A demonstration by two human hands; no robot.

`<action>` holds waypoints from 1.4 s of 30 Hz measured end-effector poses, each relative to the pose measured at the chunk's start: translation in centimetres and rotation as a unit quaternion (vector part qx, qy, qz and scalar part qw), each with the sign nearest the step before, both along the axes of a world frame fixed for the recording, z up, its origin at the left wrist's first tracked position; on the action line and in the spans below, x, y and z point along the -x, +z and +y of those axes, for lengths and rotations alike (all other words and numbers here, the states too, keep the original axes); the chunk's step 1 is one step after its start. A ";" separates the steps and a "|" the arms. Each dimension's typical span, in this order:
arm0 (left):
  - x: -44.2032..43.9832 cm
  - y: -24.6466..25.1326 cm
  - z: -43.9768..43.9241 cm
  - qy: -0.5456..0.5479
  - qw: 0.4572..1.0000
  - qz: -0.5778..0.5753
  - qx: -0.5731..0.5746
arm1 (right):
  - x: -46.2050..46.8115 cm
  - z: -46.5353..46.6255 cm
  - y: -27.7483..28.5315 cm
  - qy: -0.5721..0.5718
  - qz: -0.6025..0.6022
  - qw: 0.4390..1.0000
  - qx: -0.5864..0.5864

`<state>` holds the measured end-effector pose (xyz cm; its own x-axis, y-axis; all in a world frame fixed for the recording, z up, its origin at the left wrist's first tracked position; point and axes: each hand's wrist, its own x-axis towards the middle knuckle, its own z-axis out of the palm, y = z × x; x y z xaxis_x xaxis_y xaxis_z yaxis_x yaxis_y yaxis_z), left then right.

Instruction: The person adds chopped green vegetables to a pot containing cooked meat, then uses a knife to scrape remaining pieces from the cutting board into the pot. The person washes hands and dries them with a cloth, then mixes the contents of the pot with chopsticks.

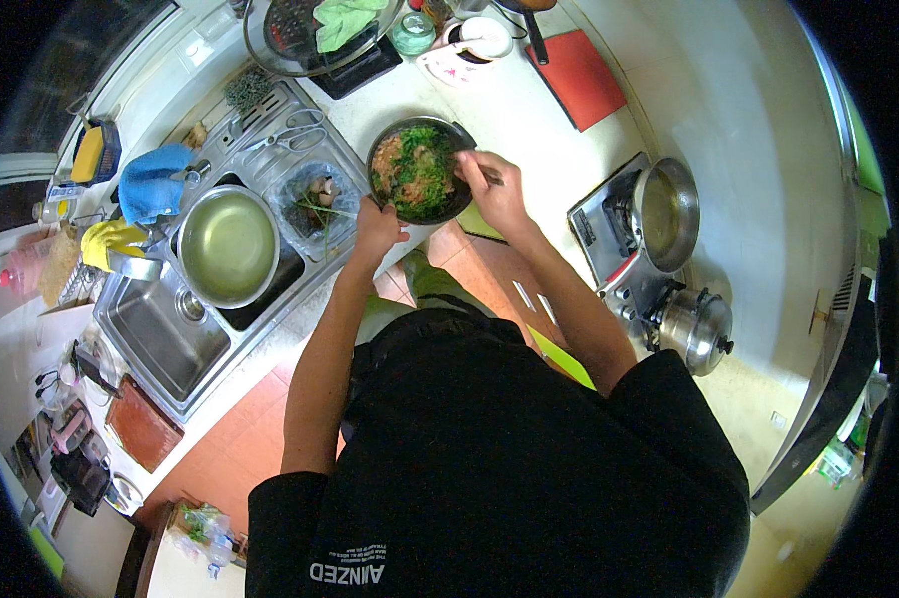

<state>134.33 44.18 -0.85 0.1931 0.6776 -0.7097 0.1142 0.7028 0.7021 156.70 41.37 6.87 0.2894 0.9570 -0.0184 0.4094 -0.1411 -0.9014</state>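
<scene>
A dark round bowl [460, 203] sits at the counter's front corner. Inside it lies a mix of pinkish minced filling [386, 158] and chopped green herbs [422, 137]. My left hand [378, 232] grips the bowl's near left rim. My right hand [496, 196] is over the right rim, closed around a thin utensil [494, 177]; its working end is hidden, so its kind is unclear. Just left of the bowl, a clear plastic bag [288, 190] in the sink basin holds eggshells [322, 188] and green stems [330, 209].
A metal basin of pale greenish liquid [229, 247] rests over the sink [169, 340]. Scissors [292, 138] lie on the drainboard. To the right, a gas stove [605, 213] carries a frying pan [670, 213] and a lidded pot [692, 333]. A red board [584, 86] lies farther back.
</scene>
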 end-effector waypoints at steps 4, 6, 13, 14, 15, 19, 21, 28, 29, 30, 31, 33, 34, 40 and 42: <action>0.1 0.1 0.1 -0.010 1.000 0.000 -0.004 | 4.1 2.0 -2.0 0.053 -0.082 0.988 -0.117; 0.2 0.2 0.2 -0.008 1.000 -0.015 0.006 | 4.8 0.0 -2.2 0.118 -0.087 0.985 -0.091; 0.3 -0.2 0.3 -0.021 1.000 -0.008 0.010 | -0.8 -5.4 -0.4 -0.023 0.045 0.998 0.025; 0.3 -0.3 0.3 -0.017 1.000 -0.015 0.006 | -1.3 -4.7 -0.4 -0.046 0.008 0.999 0.006; 0.2 -0.4 0.3 -0.013 1.000 -0.012 0.006 | -1.3 -3.7 -0.8 -0.062 -0.006 0.998 -0.012; 0.1 -0.6 0.2 -0.002 1.000 -0.009 0.007 | 2.6 -0.1 -3.2 -0.019 -0.119 0.986 -0.118; 0.2 -0.6 0.2 -0.011 1.000 -0.022 0.004 | 4.9 -0.1 -4.0 0.066 -0.138 0.979 -0.138; 0.2 -0.6 0.3 -0.009 1.000 -0.011 0.005 | 1.1 -4.9 -1.2 -0.046 0.134 0.986 0.085; 0.2 -0.6 0.3 -0.011 1.000 -0.017 0.001 | -0.1 -4.2 -0.9 -0.113 0.141 0.976 0.123; 0.2 -0.6 0.4 -0.017 1.000 -0.016 0.001 | -0.8 -3.2 -0.8 -0.125 0.142 0.977 0.095; 0.2 -0.7 0.4 -0.024 1.000 -0.007 0.009 | -1.0 -2.0 -1.1 -0.127 0.085 0.982 0.108; 0.2 -0.8 0.4 -0.011 1.000 -0.017 -0.010 | -0.2 1.0 -2.2 -0.118 -0.015 0.987 0.112; 0.3 -0.8 0.3 -0.009 1.000 -0.011 -0.003 | 1.2 2.1 -3.1 -0.117 -0.011 0.993 0.029; 0.4 -1.2 0.3 -0.011 1.000 -0.018 -0.017 | 3.0 -2.2 -3.5 0.069 0.091 0.992 0.045; 0.5 -1.2 0.3 -0.028 0.999 -0.007 -0.029 | 0.6 -2.7 -2.3 0.031 0.153 0.984 0.085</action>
<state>133.82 44.48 -2.03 0.2411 0.7056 -0.6663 0.1415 0.6537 0.7434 156.09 38.67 4.58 0.1861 0.9482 -0.2573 0.1346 -0.2841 -0.9493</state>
